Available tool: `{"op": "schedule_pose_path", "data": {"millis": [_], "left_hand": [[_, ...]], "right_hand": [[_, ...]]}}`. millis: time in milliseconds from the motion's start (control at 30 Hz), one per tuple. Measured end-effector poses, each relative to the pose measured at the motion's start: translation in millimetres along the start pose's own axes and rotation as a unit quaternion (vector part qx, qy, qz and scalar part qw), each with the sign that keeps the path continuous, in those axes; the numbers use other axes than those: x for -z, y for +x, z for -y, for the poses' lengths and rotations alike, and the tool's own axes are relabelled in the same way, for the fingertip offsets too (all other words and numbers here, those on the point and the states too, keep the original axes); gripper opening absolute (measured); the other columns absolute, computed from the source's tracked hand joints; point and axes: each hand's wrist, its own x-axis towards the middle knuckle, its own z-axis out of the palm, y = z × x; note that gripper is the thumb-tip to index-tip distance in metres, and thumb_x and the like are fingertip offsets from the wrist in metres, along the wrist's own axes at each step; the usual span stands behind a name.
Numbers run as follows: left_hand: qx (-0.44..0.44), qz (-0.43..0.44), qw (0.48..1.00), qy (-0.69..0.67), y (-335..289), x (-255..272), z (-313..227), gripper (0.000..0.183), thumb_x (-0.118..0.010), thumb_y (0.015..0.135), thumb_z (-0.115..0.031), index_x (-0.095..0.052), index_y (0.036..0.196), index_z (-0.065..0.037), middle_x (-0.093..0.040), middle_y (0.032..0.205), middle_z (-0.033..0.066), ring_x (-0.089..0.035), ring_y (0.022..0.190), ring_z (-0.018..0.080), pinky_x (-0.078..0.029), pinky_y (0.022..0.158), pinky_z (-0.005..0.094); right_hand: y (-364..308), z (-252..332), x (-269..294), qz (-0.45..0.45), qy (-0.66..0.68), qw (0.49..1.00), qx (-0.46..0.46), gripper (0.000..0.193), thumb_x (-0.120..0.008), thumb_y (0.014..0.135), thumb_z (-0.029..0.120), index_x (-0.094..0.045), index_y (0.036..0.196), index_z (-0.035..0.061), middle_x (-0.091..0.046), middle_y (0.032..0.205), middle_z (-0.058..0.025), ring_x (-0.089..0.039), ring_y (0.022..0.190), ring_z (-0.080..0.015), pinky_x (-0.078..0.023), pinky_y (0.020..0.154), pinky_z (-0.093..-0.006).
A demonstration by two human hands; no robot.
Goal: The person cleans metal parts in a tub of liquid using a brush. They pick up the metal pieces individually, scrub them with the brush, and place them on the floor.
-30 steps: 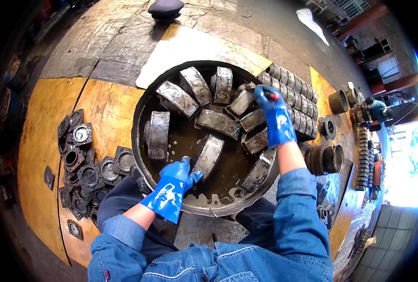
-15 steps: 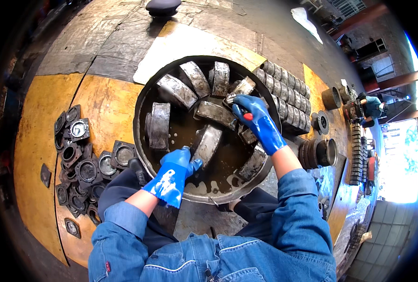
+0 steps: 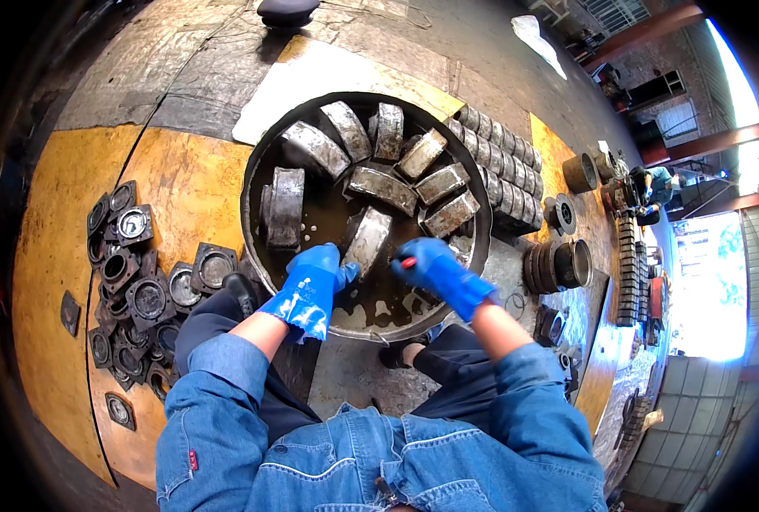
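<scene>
My left hand [image 3: 315, 271], in a long blue rubber glove, is at the near end of a thick curved metal block [image 3: 368, 241], with thumb and fingers against it. That block lies tilted in the dark liquid [image 3: 324, 224] of a wide round metal pan [image 3: 268, 294]. My right hand [image 3: 435, 266], gloved the same way and slightly blurred, is closed on a tool with a red handle [image 3: 409, 263]; the tool's working end is hidden. It hovers over the pan's near right part, to the right of the block. Several similar blocks [image 3: 315, 149] lie around the pan.
Stacked rows of curved metal blocks [image 3: 503, 175] stand right of the pan. A heap of square metal pieces with round openings [image 3: 149, 299] lies to the left. Metal rings [image 3: 558, 264] stand at right, and a person [image 3: 659, 183] is farther off. A dark stool [image 3: 287, 12] stands beyond the pan.
My right hand has come back toward me from the blocks at the pan's right side, with the red-handled tool still in it. My left hand remains at the same block. The view has shifted slightly.
</scene>
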Motion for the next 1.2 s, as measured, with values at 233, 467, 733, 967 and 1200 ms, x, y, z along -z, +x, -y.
{"op": "schedule_pose_path", "data": {"millis": [233,467,733,967,1200], "left_hand": [[-0.013,-0.003,1.000,-0.008,-8,12,-10,0.060,-0.069,0.091,-0.056,-0.069,0.116,-0.001,-0.072,0.114,0.0257,-0.068,0.110,0.0435,-0.055,0.094,0.0505],[-0.022,-0.018,1.000,-0.005,-5,3,-2,0.062,-0.068,0.092,-0.057,-0.069,0.118,-0.001,-0.073,0.112,0.0250,-0.069,0.107,0.0438,-0.055,0.092,0.0522],[-0.029,-0.010,0.999,-0.014,1,-1,3,0.067,-0.065,0.093,-0.059,-0.064,0.118,0.003,-0.073,0.104,0.0268,-0.069,0.102,0.0448,-0.055,0.088,0.0514],[-0.013,-0.005,1.000,0.009,-3,-1,-3,0.070,-0.066,0.094,-0.057,-0.060,0.130,0.003,-0.074,0.104,0.0253,-0.071,0.100,0.0423,-0.056,0.088,0.0504],[-0.004,0.014,1.000,-0.007,-4,5,-2,0.072,-0.065,0.094,-0.056,-0.057,0.136,0.003,-0.074,0.105,0.0246,-0.071,0.101,0.0424,-0.055,0.088,0.0519]], "right_hand": [[28,3,-47,0.095,-0.023,0.985,-0.141,0.031,-0.076,0.082,0.042,-0.079,0.099,0.0159,-0.077,0.096,-0.0131,-0.075,0.087,-0.0285,-0.060,0.080,-0.0423],[12,-52,62,-0.150,0.265,0.947,-0.101,0.030,-0.072,0.094,0.034,-0.078,0.109,0.0092,-0.078,0.098,-0.0162,-0.075,0.088,-0.0246,-0.059,0.084,-0.0375],[71,-83,88,-0.367,0.178,0.899,0.161,0.021,-0.075,0.093,0.012,-0.075,0.112,0.0030,-0.075,0.107,-0.0159,-0.074,0.098,-0.0286,-0.058,0.088,-0.0368],[140,-156,106,-0.369,0.391,0.831,-0.145,0.020,-0.075,0.092,0.022,-0.079,0.102,0.0039,-0.078,0.088,-0.0067,-0.070,0.078,-0.0145,-0.056,0.076,-0.0282],[132,-113,99,-0.390,0.361,0.838,-0.123,0.020,-0.073,0.094,0.020,-0.078,0.103,0.0034,-0.075,0.086,-0.0082,-0.068,0.079,-0.0141,-0.055,0.077,-0.0309]]}}
